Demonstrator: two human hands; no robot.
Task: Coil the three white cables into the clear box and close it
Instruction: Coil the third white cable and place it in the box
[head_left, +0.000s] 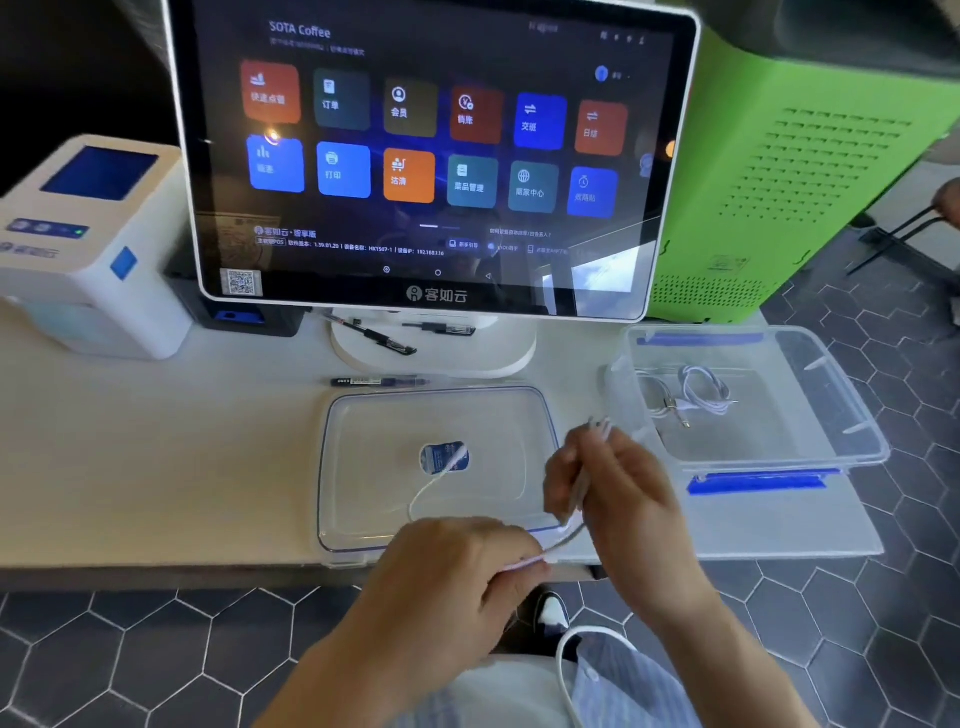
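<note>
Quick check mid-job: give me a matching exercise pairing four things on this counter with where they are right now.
Things:
1. clear box
2. lid
3. coiled cables
4. loose cable

Places:
A. lying inside the box
B. held between the left hand and right hand, trailing over the lid
C. flat on the counter in front of the screen
D. open, at the counter's right end

Pairs: 1-D, 2-C, 3-A, 4-B
</note>
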